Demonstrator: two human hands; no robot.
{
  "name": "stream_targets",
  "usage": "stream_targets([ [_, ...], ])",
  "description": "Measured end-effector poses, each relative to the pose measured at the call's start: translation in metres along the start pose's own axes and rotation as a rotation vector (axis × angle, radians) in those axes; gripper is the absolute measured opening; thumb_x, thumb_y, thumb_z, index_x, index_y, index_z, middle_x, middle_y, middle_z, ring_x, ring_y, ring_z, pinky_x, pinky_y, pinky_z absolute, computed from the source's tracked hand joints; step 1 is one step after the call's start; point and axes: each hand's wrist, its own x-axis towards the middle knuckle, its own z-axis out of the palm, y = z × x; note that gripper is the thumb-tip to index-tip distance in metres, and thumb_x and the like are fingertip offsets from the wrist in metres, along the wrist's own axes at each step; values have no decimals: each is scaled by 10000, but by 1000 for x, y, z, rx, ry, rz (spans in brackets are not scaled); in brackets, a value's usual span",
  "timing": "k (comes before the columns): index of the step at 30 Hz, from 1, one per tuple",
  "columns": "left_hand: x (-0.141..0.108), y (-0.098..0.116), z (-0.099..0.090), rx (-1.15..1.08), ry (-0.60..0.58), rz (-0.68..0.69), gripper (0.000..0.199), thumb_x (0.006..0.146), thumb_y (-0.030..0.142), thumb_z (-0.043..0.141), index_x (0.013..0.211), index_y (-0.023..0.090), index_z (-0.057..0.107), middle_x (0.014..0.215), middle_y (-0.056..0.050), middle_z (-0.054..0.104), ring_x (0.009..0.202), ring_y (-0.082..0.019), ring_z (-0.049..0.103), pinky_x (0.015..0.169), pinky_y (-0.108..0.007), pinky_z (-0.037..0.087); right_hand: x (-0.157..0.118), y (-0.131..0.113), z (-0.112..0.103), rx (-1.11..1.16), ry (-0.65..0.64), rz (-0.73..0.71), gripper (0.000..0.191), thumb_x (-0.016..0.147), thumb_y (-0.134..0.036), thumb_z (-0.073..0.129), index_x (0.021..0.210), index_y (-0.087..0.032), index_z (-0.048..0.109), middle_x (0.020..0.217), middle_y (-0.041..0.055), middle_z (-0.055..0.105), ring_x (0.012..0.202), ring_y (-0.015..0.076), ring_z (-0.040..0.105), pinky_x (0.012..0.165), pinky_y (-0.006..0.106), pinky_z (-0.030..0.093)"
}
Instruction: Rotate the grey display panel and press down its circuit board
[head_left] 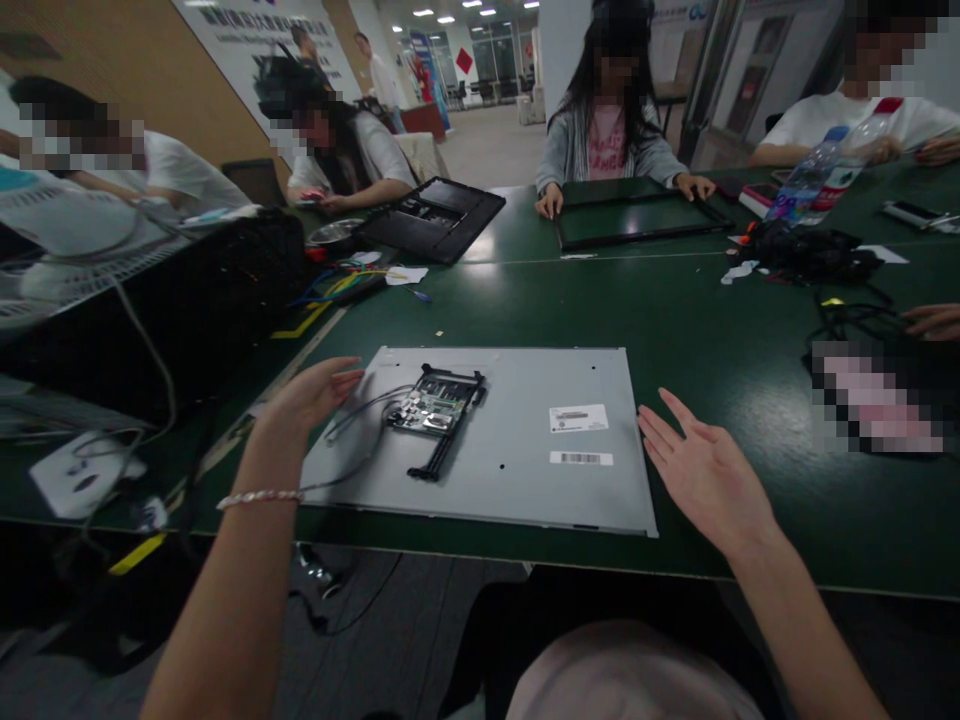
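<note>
A flat silver-grey display panel (525, 490) lies on the green table near its front edge, two white labels on its right part. On the panel's left half rests a circuit board (431, 408) in a black plastic bracket (442, 455), with thin dark cables (352, 405) running off to the left. My left hand (319, 390) is at the panel's left edge, fingers stretched out and holding nothing; whether it touches the panel I cannot tell. Palm up, my right hand (701, 470) is beside the right edge with spread fingers and nothing in it.
Across the green table (570, 300), a person holds a black frame (645, 240). A black plastic cover (435, 218) lies back left, near coloured wires (337, 285). Bottles (814, 180) and a black bundle (806, 250) are at right. A large black box (187, 310) stands left.
</note>
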Motion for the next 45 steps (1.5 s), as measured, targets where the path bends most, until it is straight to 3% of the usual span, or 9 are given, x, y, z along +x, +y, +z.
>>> stream_targets([
  [6, -20, -7, 5, -128, -57, 28, 228, 834, 132, 526, 1034, 131, 634, 998, -125, 711, 1063, -183, 648, 980, -288, 510, -6, -8, -14, 39, 31, 50, 707, 912, -493, 329, 1560, -259, 173, 1489, 84, 487, 1422, 226, 357, 1187, 472, 245],
  [11, -23, -16, -6, -191, -100, 33, 205, 865, 139, 468, 975, 135, 640, 1094, -129, 706, 1190, -193, 599, 1079, -320, 453, -3, -5, -18, 38, 21, 64, 693, 905, -497, 377, 1545, -280, 221, 1494, 73, 482, 1423, 216, 360, 1187, 466, 258],
  [17, -18, -33, -30, -191, -154, 8, 265, 866, 166, 511, 1100, 151, 634, 1248, -122, 657, 1201, -184, 597, 1077, -303, 449, -2, -4, -15, 146, 59, 88, 658, 903, -444, 422, 1522, -278, 277, 1490, 63, 489, 1415, 205, 376, 1196, 456, 234],
  [21, -22, -38, -34, -195, -176, 24, 259, 875, 180, 512, 1105, 170, 632, 1305, -119, 625, 1194, -177, 606, 1053, -273, 464, -3, -5, -16, 183, 68, 91, 684, 895, -430, 429, 1534, -262, 252, 1487, 75, 492, 1412, 205, 379, 1200, 449, 222],
  [31, -47, -25, -11, -226, -94, 18, 244, 867, 134, 475, 1061, 135, 623, 1200, -138, 668, 1187, -185, 604, 1077, -306, 444, -5, -10, -19, 365, 129, 132, 638, 884, -537, 396, 1473, -292, 383, 1339, 68, 633, 1348, 206, 474, 1196, 429, 210],
  [38, -62, -24, 3, -273, -147, 15, 324, 918, 184, 478, 1225, 116, 556, 1186, -134, 666, 1188, -187, 580, 1142, -343, 327, -11, -15, -26, 466, 237, 161, 642, 842, -552, 452, 1428, -291, 452, 1322, 74, 643, 1294, 186, 538, 1165, 378, 253],
  [45, -87, -23, 30, -339, -180, 16, 315, 901, 184, 494, 1201, 152, 582, 1125, -124, 692, 1191, -203, 599, 1125, -359, 371, -22, -22, -46, 433, 355, 118, 626, 833, -569, 465, 1386, -279, 513, 1323, 81, 643, 1297, 207, 538, 1171, 385, 257],
])
